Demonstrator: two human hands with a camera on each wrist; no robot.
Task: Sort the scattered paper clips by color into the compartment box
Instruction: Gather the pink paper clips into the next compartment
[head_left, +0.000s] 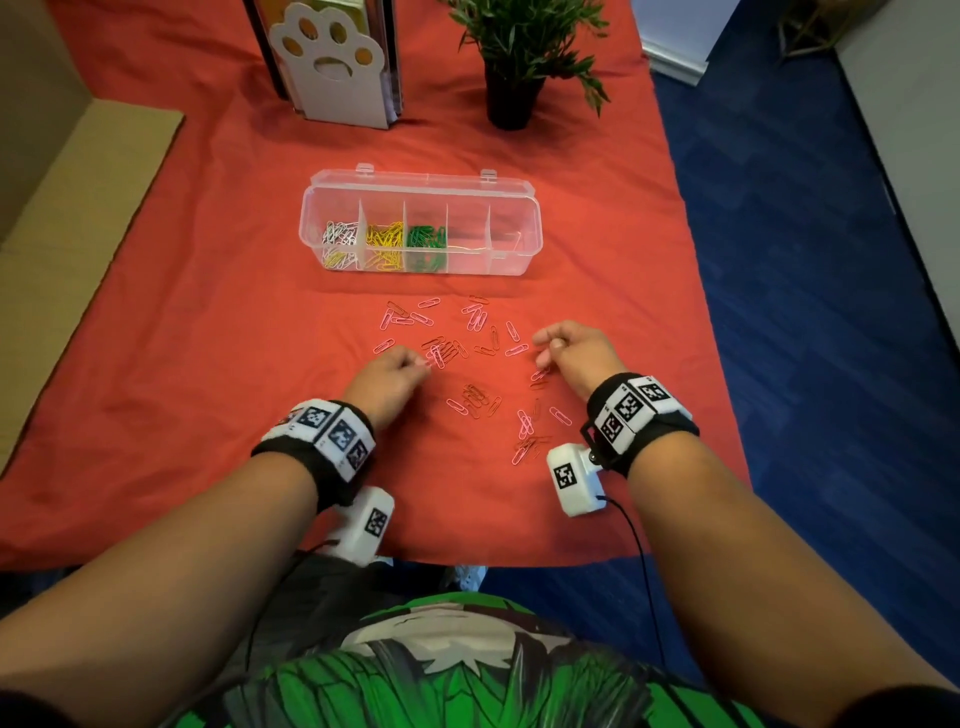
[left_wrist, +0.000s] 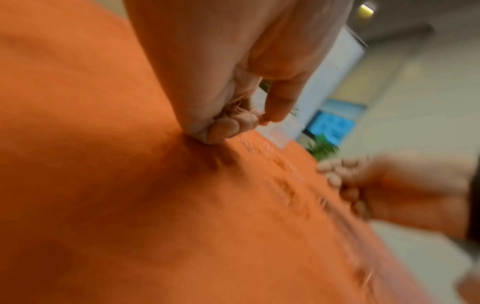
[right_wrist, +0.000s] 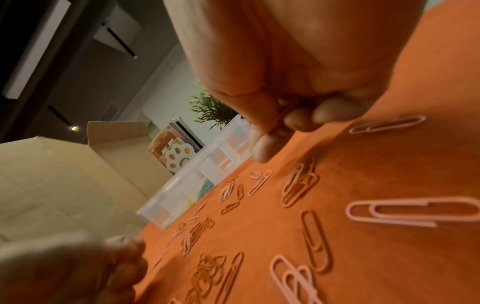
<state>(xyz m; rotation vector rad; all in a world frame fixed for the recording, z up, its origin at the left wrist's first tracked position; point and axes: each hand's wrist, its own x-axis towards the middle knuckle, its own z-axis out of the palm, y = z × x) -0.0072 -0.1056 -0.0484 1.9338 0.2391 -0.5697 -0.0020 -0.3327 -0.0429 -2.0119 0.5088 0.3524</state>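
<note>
The clear compartment box (head_left: 519, 244) stands open mid-table; from the left its compartments hold white clips (head_left: 340, 241), yellow clips (head_left: 385, 240) and green clips (head_left: 427, 241), and the two at the right look bare. Pink and red paper clips (head_left: 475, 397) lie scattered on the red cloth in front of it. My left hand (head_left: 422, 364) is curled at the left of the scatter and pinches pink clips (left_wrist: 235, 110) in its fingers. My right hand (head_left: 545, 356) at the right side pinches a pink clip (right_wrist: 284, 113) between thumb and fingers, just above the cloth.
A white paw-shaped holder (head_left: 332, 67) and a potted plant (head_left: 511, 78) stand at the back of the table. A cardboard box (head_left: 78, 208) lies at the left. Blue floor (head_left: 779, 260) borders the cloth's right edge.
</note>
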